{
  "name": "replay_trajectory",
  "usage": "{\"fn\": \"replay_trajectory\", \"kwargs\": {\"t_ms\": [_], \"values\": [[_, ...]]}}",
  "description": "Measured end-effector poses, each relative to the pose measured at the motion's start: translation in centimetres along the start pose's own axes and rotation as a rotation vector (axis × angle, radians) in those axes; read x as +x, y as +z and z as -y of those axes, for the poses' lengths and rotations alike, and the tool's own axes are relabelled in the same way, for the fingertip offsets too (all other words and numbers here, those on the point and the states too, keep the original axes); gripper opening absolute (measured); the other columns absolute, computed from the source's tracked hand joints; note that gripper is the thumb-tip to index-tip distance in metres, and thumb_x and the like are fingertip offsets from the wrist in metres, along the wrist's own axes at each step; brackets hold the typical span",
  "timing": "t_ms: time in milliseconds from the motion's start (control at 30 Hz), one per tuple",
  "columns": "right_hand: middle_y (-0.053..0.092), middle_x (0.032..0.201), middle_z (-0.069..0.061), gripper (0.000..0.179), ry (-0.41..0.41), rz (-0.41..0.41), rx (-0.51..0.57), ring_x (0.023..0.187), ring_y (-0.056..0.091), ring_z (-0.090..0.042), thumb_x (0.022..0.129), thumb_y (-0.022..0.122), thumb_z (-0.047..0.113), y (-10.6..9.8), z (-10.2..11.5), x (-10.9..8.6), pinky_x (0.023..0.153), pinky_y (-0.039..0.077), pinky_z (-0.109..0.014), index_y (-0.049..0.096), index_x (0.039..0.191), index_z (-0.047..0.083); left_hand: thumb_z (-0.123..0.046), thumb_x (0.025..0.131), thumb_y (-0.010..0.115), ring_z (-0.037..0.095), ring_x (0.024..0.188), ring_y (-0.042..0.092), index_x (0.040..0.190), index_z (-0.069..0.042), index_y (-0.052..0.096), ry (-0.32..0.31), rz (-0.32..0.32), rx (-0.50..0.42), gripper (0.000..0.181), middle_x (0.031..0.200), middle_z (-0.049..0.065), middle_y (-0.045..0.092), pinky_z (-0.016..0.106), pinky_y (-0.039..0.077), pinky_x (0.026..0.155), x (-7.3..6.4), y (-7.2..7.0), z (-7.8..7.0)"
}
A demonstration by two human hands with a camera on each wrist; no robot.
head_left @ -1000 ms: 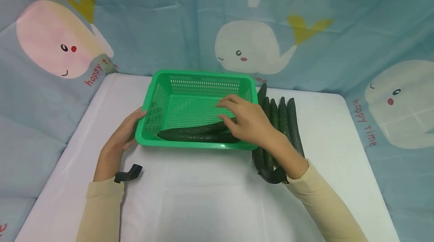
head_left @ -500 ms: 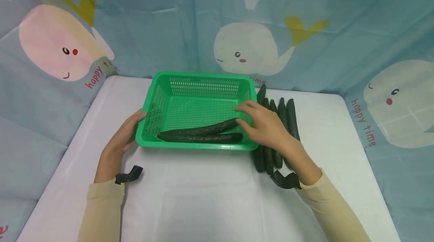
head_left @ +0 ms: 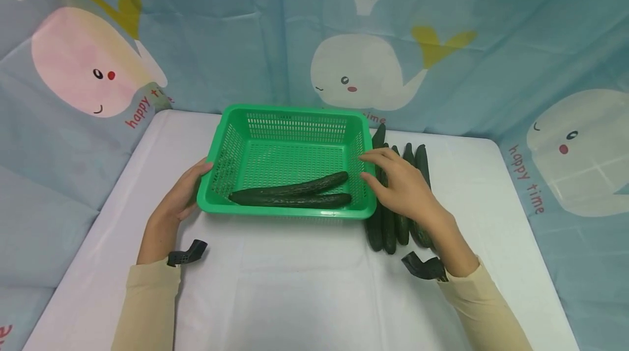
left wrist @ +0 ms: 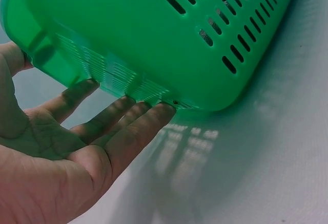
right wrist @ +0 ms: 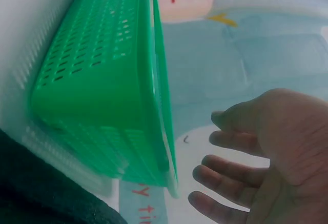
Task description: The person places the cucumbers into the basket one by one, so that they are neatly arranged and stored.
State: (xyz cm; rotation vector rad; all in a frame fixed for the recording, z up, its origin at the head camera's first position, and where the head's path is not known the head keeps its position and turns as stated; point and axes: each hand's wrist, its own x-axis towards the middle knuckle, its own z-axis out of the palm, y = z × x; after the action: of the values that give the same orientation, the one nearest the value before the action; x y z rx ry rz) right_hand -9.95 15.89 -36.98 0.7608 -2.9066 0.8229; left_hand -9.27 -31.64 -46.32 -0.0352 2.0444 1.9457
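Observation:
A green plastic basket (head_left: 287, 210) with slotted walls stands on the white table. My left hand (head_left: 183, 194) holds its left end: the thumb lies on the rim, and in the left wrist view the fingers (left wrist: 138, 126) reach against the outer wall. Two dark green cucumbers (head_left: 290, 200) lie along the near side inside the basket, touching at their left ends. My right hand (head_left: 405, 184) hovers at the basket's right rim with fingers spread and nothing held. Below it, a row of several cucumbers (head_left: 389, 231) lies on the table, partly hidden by the hand and forearm.
The white table (head_left: 304, 291) extends in front of the basket and to both sides. Behind it hangs a blue curtain (head_left: 236, 51) printed with whales, close to the basket's far side. A small black wrist camera (head_left: 188, 253) sits on the left wrist, another (head_left: 423, 266) on the right.
My right hand has moved right from over the cucumbers in the basket to its right rim, uncovering their right ends. The left hand and basket stay in place.

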Motion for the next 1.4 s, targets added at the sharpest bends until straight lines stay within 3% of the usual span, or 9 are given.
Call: {"fn": "replay_trajectory", "kwargs": {"t_ms": [167,300,433,633,767,967,1100,1267,1400], "values": [[0.062,0.144,-0.011,0.04,0.022,-0.018,0.025,0.132,0.062,-0.035,0.105,0.068,0.022,0.0,-0.7,-0.7,0.103,0.056,-0.058,0.065,0.142,0.008,-0.052,0.113,0.037,-0.005,0.12,0.064,0.172,-0.011,0.009,-0.006,0.004,0.0,0.077,0.17,0.027,0.026,0.017,0.06,0.097,0.0,-0.1,0.1],[0.06,0.146,-0.013,0.041,0.041,-0.028,0.05,0.139,0.057,-0.037,0.105,0.068,0.021,-0.1,-1.0,-1.2,0.111,0.052,-0.061,0.064,0.143,0.006,-0.052,0.113,0.038,-0.003,0.117,0.067,0.172,-0.011,0.01,-0.022,-0.007,-0.004,0.076,0.161,0.019,0.042,0.019,0.061,0.096,0.0,-0.4,0.2],[0.057,0.149,-0.013,0.042,0.077,-0.035,0.068,0.138,0.058,-0.038,0.107,0.065,0.023,-0.2,-1.4,-2.0,0.11,0.051,-0.063,0.061,0.146,0.008,-0.05,0.113,0.039,-0.001,0.116,0.068,0.171,-0.009,0.01,-0.015,-0.008,-0.014,0.077,0.145,0.0,0.051,0.019,0.062,0.094,-0.3,-0.7,0.2],[0.055,0.152,-0.015,0.045,0.129,-0.075,0.117,0.135,0.058,-0.039,0.108,0.064,0.024,-0.2,-2.6,-3.3,0.106,0.051,-0.064,0.057,0.15,0.011,-0.049,0.114,0.039,0.0,0.116,0.068,0.171,-0.007,0.01,-0.005,0.007,-0.027,0.076,0.152,0.01,0.05,0.02,0.062,0.095,-0.4,-0.6,0.1],[0.054,0.152,-0.017,0.046,0.158,-0.118,0.148,0.131,0.059,-0.04,0.108,0.064,0.024,-0.2,-3.7,-4.5,0.105,0.051,-0.064,0.056,0.151,0.01,-0.049,0.114,0.038,0.001,0.116,0.067,0.171,-0.008,0.012,-0.009,0.026,-0.025,0.075,0.137,-0.009,0.056,0.02,0.062,0.094,-0.2,-0.2,0.4],[0.053,0.151,-0.024,0.048,0.215,-0.173,0.177,0.129,0.06,-0.049,0.108,0.064,0.021,0.0,-5.7,-5.9,0.107,0.052,-0.068,0.054,0.151,0.004,-0.049,0.113,0.038,0.001,0.114,0.068,0.171,-0.009,0.012,-0.021,0.012,-0.012,0.075,0.135,-0.009,0.056,0.02,0.063,0.092,-0.5,0.0,0.7],[0.051,0.152,-0.029,0.049,0.253,-0.198,0.128,0.128,0.06,-0.053,0.108,0.063,0.021,-0.1,-7.0,-6.3,0.107,0.051,-0.07,0.053,0.151,0.001,-0.05,0.113,0.037,0.0,0.116,0.067,0.171,-0.011,0.009,-0.028,0.008,0.004,0.075,0.142,-0.003,0.052,0.02,0.062,0.094,-0.7,0.2,0.3],[0.049,0.152,-0.032,0.051,0.298,-0.202,0.075,0.134,0.055,-0.052,0.109,0.061,0.023,-0.5,-8.2,-6.2,0.106,0.05,-0.071,0.051,0.152,-0.002,-0.052,0.113,0.036,-0.001,0.121,0.064,0.172,-0.013,0.009,-0.001,-0.008,-0.011,0.076,0.164,0.023,0.034,0.017,0.06,0.097,-0.4,0.6,-0.3],[0.048,0.152,-0.033,0.053,0.334,-0.173,0.037,0.133,0.055,-0.053,0.109,0.06,0.026,-0.4,-8.7,-6.4,0.1,0.051,-0.073,0.05,0.153,-0.002,-0.051,0.114,0.036,-0.003,0.122,0.064,0.172,-0.011,0.008,0.001,-0.008,-0.024,0.076,0.165,0.024,0.032,0.017,0.06,0.098,-0.2,0.5,-0.4]]}}
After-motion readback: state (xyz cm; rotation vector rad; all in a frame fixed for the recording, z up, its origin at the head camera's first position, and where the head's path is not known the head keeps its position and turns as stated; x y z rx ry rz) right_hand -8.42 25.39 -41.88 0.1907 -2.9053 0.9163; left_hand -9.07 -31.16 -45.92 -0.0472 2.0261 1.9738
